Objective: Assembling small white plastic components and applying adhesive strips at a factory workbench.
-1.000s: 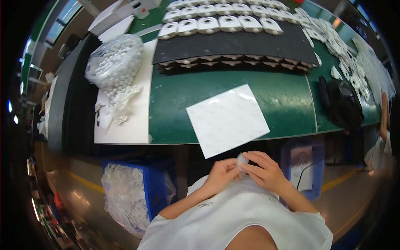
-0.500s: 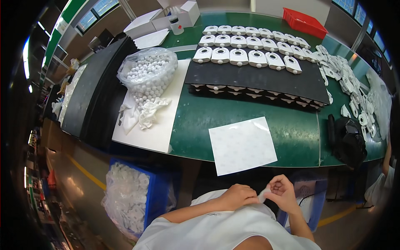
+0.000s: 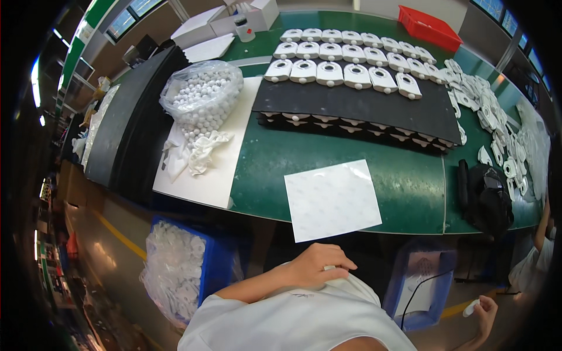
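My right hand (image 3: pixel 485 315) is far out at the lower right, away from the table. Its fingers pinch a small white plastic piece (image 3: pixel 470 308), whose exact kind is too small to tell. Close against my white shirt, my left hand (image 3: pixel 321 264) is bent with thumb and fingers near each other; a pale bit shows between them, but I cannot make out what it is. Just beyond the left hand, a white sheet (image 3: pixel 333 199) lies at the table's front edge. Rows of white housings (image 3: pixel 330 73), each with a round hole and a small ball, stand on black foam boards (image 3: pixel 351 108).
A bag of white balls (image 3: pixel 202 96) and crumpled cloth (image 3: pixel 208 153) lie on a white board at left. Loose white parts (image 3: pixel 489 108) and a black bag (image 3: pixel 489 199) are at right. Blue bins (image 3: pixel 213 263) stand below the table. Another person's arm (image 3: pixel 542 228) shows at right.
My right hand has moved from beside my left hand out to the lower right, with a small white piece in its fingers. The left hand has shifted slightly left and up.
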`<act>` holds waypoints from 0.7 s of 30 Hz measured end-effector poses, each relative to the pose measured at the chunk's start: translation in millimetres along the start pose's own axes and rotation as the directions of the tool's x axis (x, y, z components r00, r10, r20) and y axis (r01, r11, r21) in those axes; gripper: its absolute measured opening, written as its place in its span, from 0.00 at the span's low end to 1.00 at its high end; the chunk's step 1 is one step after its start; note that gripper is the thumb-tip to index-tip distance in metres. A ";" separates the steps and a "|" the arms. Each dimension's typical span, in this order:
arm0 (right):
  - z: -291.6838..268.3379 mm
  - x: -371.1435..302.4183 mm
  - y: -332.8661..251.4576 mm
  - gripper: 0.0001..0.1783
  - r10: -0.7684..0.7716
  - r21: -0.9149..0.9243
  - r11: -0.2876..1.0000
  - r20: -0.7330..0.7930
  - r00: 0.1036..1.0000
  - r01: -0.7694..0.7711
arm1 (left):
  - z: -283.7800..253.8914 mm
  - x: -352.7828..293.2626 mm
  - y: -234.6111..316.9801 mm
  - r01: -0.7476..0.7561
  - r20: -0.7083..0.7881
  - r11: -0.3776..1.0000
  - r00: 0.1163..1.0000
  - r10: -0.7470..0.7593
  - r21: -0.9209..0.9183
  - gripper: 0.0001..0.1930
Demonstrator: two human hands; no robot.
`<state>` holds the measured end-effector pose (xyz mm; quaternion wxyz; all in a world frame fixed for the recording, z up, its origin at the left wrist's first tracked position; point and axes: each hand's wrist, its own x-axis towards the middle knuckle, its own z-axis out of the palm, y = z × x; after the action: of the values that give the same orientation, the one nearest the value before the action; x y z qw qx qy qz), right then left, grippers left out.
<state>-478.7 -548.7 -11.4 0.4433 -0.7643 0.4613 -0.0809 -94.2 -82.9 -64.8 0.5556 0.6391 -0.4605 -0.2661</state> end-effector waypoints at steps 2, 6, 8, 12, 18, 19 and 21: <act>-40.6 -4.6 52.0 0.22 0.289 -0.026 0.957 0.175 0.941 -0.289 | -3.6 5.1 -3.5 -0.026 0.011 1.000 1.000 0.026 -0.008 0.10; -54.7 5.3 111.2 0.27 0.018 -0.644 0.716 -0.369 0.929 -0.269 | -1.9 5.6 8.3 0.010 0.018 1.000 1.000 -0.010 0.004 0.10; -13.9 25.0 31.4 0.19 -0.116 -0.550 0.825 -0.386 0.915 -0.127 | -5.0 3.8 7.3 -0.022 -0.016 1.000 1.000 0.022 0.018 0.10; 59.0 23.0 -114.4 0.07 -0.303 -0.456 0.871 -0.213 0.929 0.180 | -12.5 5.8 13.5 -0.052 0.003 0.998 0.999 0.052 -0.018 0.11; 186.4 48.3 -233.5 0.07 -0.637 -0.225 0.724 0.144 0.757 0.652 | -40.9 10.7 30.6 -0.121 -0.128 0.993 0.985 0.119 -0.007 0.11; 212.0 51.7 -250.3 0.07 -0.700 -0.160 0.674 0.174 0.693 0.721 | -49.5 12.0 30.6 -0.116 -0.179 0.991 0.976 0.125 0.063 0.09; 251.4 56.6 -273.8 0.08 -0.736 -0.090 0.612 0.299 0.608 0.786 | -65.2 18.7 29.6 0.006 -0.291 0.985 0.956 0.045 0.172 0.07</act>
<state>-139.6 -391.4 29.2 0.3327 -0.9340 0.0410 -0.1233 -39.2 -67.9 -17.7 0.5635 0.7122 -0.4004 -0.1222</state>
